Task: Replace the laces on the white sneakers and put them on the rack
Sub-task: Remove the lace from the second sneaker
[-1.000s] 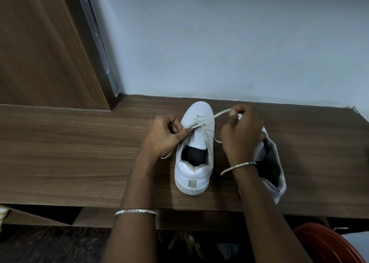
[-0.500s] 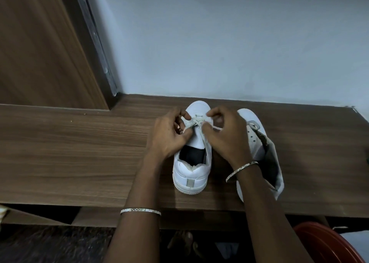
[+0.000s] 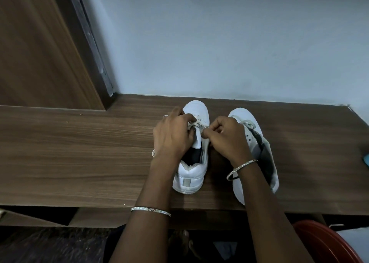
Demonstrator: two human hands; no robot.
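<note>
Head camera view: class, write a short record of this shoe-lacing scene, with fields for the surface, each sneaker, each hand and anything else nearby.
surface: wooden top against a pale wall
upright sneaker: white, toe toward the wall, lace seen only near the toe
tipped sneaker: white, leaning onto its side, right of the upright one
left hand: pinches the lace at the upright sneaker
right hand: pinches the same lace from the other side
nearby: red tub low at the right

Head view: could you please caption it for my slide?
Left hand and right hand pinch the lace of an upright white sneaker on a wooden shelf; second sneaker alongside.
</note>
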